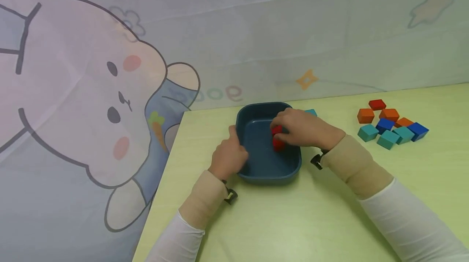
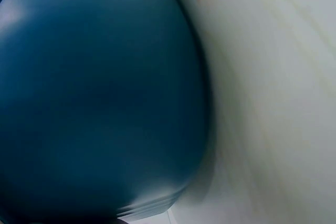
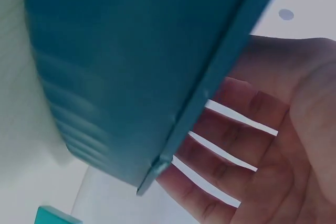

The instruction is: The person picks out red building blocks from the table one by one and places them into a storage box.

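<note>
A dark blue rectangular tub (image 1: 261,164) with rounded corners stands on the table. My left hand (image 1: 229,156) grips its left wall, thumb over the rim; the left wrist view shows the tub's outer side (image 2: 105,87) close up. Over the opposite rim reaches my right hand (image 1: 298,127), fingers bent down inside the tub. A red block (image 1: 277,130) shows between its thumb and forefinger, and more red (image 1: 279,145) appears just below the thumb. In the right wrist view the fingers (image 3: 226,135) pass behind the tub wall (image 3: 136,66), which hides their tips.
Several blocks lie grouped at the right: a red one (image 1: 377,104), orange ones (image 1: 365,116), blue ones (image 1: 418,131) and teal ones (image 1: 388,139). Another teal block (image 1: 311,112) peeks out behind my right hand. A printed cloth (image 1: 256,30) hangs along the table's (image 1: 293,221) back edge.
</note>
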Available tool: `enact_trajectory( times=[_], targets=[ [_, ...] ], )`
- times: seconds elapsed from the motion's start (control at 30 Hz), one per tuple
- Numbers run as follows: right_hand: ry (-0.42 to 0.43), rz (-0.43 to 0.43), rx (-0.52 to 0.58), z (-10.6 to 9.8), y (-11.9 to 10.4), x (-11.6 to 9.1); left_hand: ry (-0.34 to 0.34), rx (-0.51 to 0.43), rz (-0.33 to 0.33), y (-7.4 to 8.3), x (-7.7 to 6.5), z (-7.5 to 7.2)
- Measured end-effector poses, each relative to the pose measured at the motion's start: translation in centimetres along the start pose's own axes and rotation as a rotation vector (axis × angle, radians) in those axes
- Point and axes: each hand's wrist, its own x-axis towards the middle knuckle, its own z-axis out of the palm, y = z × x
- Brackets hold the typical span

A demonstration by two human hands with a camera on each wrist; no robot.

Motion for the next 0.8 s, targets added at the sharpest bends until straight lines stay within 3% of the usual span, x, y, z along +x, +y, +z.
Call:
enact_trajectory(
  times=[0.47, 0.8],
  targets=[
    [0.056, 0.166, 0.053, -2.1, 1.8, -1.3, 0.002, -0.005, -0.001, 0.1, 0.0, -0.1],
    [0.029, 0.354, 0.073, -3.3, 5.8, -3.0, 0.007, -0.007, 0.0, 0.1, -0.1, -0.1]
  ],
)
